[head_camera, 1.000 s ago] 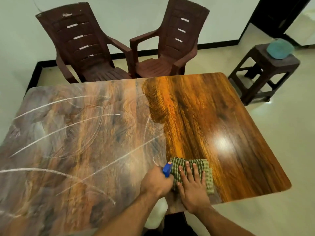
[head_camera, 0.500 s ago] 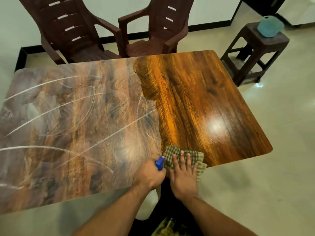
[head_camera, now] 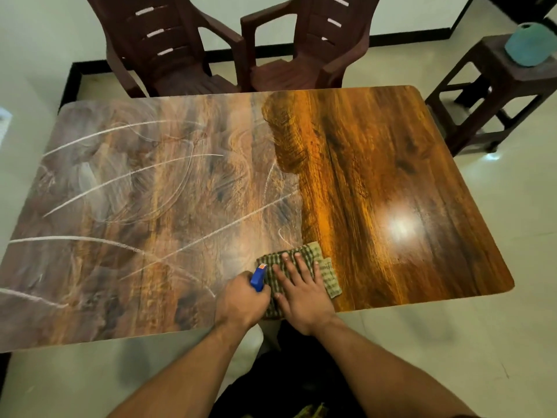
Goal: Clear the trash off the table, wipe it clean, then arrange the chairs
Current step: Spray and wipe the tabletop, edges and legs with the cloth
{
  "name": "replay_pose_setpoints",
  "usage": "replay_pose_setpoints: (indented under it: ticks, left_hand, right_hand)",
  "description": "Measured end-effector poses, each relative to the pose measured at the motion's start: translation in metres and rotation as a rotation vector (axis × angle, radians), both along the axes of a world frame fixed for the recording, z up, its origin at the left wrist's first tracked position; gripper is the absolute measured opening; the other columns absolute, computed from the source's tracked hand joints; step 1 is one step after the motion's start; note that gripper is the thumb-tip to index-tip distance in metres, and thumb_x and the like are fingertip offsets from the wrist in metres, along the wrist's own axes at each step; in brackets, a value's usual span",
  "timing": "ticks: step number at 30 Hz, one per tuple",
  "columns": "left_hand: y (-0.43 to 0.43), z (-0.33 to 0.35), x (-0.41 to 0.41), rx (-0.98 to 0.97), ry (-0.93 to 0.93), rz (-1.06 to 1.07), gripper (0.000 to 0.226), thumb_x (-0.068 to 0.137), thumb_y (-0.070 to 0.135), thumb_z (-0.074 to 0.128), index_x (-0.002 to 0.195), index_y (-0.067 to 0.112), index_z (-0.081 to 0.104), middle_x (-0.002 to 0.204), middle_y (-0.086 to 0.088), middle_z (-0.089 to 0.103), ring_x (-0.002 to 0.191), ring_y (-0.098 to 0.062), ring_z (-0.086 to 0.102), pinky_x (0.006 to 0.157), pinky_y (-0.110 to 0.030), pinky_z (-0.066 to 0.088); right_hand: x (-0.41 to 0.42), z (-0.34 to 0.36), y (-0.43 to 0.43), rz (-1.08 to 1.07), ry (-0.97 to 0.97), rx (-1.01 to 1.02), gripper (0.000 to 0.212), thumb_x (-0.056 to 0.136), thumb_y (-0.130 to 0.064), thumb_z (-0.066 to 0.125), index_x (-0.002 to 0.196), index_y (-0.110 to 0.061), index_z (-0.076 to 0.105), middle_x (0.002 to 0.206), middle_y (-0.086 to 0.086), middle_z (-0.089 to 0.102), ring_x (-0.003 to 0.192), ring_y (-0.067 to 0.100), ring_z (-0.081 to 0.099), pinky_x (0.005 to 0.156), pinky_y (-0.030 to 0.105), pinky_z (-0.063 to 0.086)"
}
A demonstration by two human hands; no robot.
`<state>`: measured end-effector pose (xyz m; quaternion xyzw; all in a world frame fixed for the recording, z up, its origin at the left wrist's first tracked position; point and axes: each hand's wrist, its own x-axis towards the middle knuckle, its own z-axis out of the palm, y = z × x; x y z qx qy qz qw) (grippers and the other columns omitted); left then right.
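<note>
Floor [head_camera: 452,342]: pale glossy tiles, with a black skirting line along the far wall.
Table [head_camera: 376,152]: big rectangle with rounded corners and a smooth top printed like wood grain. The right part shines deep orange-brown and carries one bright spot of light. The left part is dull under a whitish film, crossed by thin curved streaks.
Left chair [head_camera: 156,40]: dark brown moulded plastic with a slotted back and armrests, standing at the far edge of the table.
Right chair [head_camera: 316,49]: same plastic and same shape, just beside the left chair; their armrests are almost touching.
Stool [head_camera: 497,95]: dark, square, with four legs and crossbars, standing near the far right corner of the table.
Teal object [head_camera: 527,45]: rounded and matte, sitting on top of the stool. I cannot tell what it is.
Cloth [head_camera: 328,276]: soft woven fabric, checked green and dark, folded, lying on the table near my edge, where the dull part meets the shiny part.
Right hand [head_camera: 301,291]: flat, with straight spread fingers pressing down on the cloth.
Left hand [head_camera: 241,303]: fingers curled around the spray bottle [head_camera: 258,277], just beside the cloth. Only its blue plastic head shows, and I cannot see what is inside.
</note>
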<state>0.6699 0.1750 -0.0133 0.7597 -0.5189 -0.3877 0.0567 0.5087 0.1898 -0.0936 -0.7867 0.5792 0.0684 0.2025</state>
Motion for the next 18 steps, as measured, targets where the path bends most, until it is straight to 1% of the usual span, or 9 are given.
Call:
replay_pose_setpoints:
  ticks: [3,5,6,8,10,12,15,17,18]
  left_hand:
    - [-0.025,-0.003,0.001,0.011,0.019,-0.005,0.026,0.071,0.046,0.050,0.070,0.020,0.055,0.066,-0.002,0.063,0.064,-0.024,0.062,0.063,-0.037,0.056]
    - [-0.053,-0.004,0.001,-0.004,0.024,0.013,0.028,0.074,0.046,0.052,0.069,0.018,0.057,0.063,-0.003,0.064,0.061,-0.023,0.063,0.062,-0.037,0.057]
    - [-0.067,-0.001,0.000,-0.007,0.044,0.021,0.028,0.076,0.044,0.053,0.068,0.018,0.058,0.062,-0.004,0.065,0.060,-0.023,0.064,0.061,-0.037,0.057]
    - [-0.109,-0.003,0.000,-0.011,0.082,0.052,0.029,0.076,0.043,0.054,0.069,0.016,0.061,0.061,-0.005,0.067,0.059,-0.024,0.066,0.060,-0.037,0.058]
    - [-0.136,0.003,-0.004,-0.039,0.086,0.033,0.027,0.076,0.042,0.056,0.071,0.017,0.063,0.061,-0.004,0.066,0.058,-0.022,0.064,0.055,-0.034,0.054]
    - [-0.176,0.002,-0.002,-0.050,0.070,0.061,0.024,0.080,0.039,0.059,0.067,0.019,0.057,0.061,-0.001,0.061,0.057,-0.019,0.059,0.049,-0.028,0.041]
    - [-0.240,-0.002,0.006,-0.079,0.090,0.161,0.029,0.088,0.034,0.060,0.065,0.022,0.048,0.062,0.000,0.054,0.055,-0.016,0.052,0.050,-0.026,0.034]
    - [-0.286,-0.004,0.014,-0.094,0.084,0.169,0.031,0.090,0.032,0.060,0.064,0.021,0.046,0.061,0.000,0.052,0.054,-0.015,0.049,0.049,-0.026,0.032]
    - [-0.307,-0.005,0.017,-0.095,0.067,0.166,0.032,0.090,0.032,0.060,0.064,0.020,0.047,0.061,0.000,0.052,0.054,-0.015,0.050,0.048,-0.026,0.032]
  right_hand:
    - [-0.002,0.003,-0.049,-0.183,0.043,0.017,0.066,0.100,-0.057,0.015,0.157,-0.033,-0.008,0.163,0.000,-0.021,0.148,0.025,-0.028,0.119,0.057,-0.012]
    - [0.010,0.004,-0.089,-0.306,0.047,0.031,0.066,0.100,-0.056,0.015,0.156,-0.032,-0.012,0.161,0.000,-0.025,0.148,0.028,-0.028,0.117,0.059,-0.014]
    - [0.017,0.008,-0.106,-0.317,0.041,0.046,0.066,0.101,-0.055,0.015,0.155,-0.031,-0.013,0.160,0.001,-0.026,0.147,0.029,-0.028,0.116,0.060,-0.015]
    - [0.031,0.006,-0.147,-0.150,0.037,0.063,0.067,0.101,-0.052,0.019,0.155,-0.031,-0.014,0.159,0.001,-0.028,0.147,0.029,-0.030,0.116,0.059,-0.018]
    - [0.024,0.009,-0.171,0.048,0.047,0.041,0.066,0.101,-0.049,0.022,0.158,-0.031,-0.007,0.162,0.000,-0.025,0.148,0.026,-0.028,0.117,0.055,-0.017]
    - [0.011,0.006,-0.211,0.024,0.024,0.010,0.065,0.100,-0.054,0.021,0.158,-0.034,-0.001,0.164,-0.003,-0.019,0.149,0.022,-0.025,0.118,0.053,-0.016]
    - [0.007,-0.001,-0.277,-0.193,0.051,-0.011,0.066,0.100,-0.059,0.018,0.157,-0.034,-0.005,0.164,-0.003,-0.017,0.150,0.024,-0.022,0.116,0.053,-0.018]
    - [0.016,-0.003,-0.316,-0.162,0.072,-0.034,0.066,0.100,-0.059,0.015,0.157,-0.033,-0.007,0.164,-0.002,-0.018,0.150,0.026,-0.021,0.117,0.055,-0.017]
    - [0.020,-0.005,-0.332,-0.091,0.068,-0.046,0.066,0.100,-0.058,0.015,0.157,-0.033,-0.007,0.164,-0.001,-0.017,0.150,0.026,-0.020,0.118,0.056,-0.014]
